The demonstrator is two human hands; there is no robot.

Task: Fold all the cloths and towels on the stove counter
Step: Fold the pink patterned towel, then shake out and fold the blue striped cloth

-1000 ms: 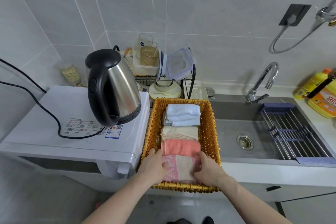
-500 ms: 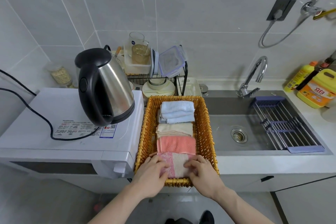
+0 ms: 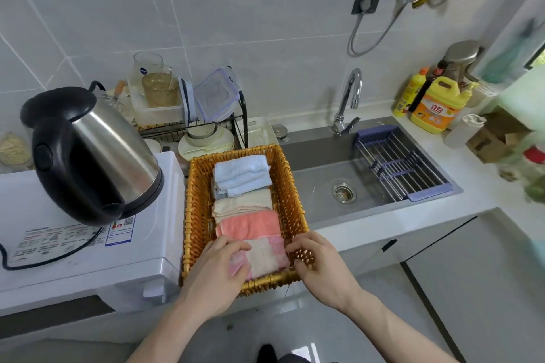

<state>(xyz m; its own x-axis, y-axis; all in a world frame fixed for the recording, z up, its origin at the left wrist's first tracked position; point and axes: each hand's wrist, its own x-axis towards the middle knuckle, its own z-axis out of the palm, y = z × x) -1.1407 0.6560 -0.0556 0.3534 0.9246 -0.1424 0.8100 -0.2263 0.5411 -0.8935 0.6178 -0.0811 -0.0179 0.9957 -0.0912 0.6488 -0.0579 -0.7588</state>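
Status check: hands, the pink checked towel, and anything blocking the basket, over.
Left hand flat on pink checked towel. Right hand on basket rim beside it. Towel folded, lies nearest of four. Nothing blocking.

Wicker basket (image 3: 196,215) holds four folded cloths in a row. Left hand (image 3: 215,274) rests on the nearest, the pink checked cloth (image 3: 265,256); right hand (image 3: 321,268) curls at the basket's corner beside it.

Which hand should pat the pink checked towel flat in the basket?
Probably the left hand: its fingers already rest on the pink checked towel. The right hand sits at the wicker basket rim.
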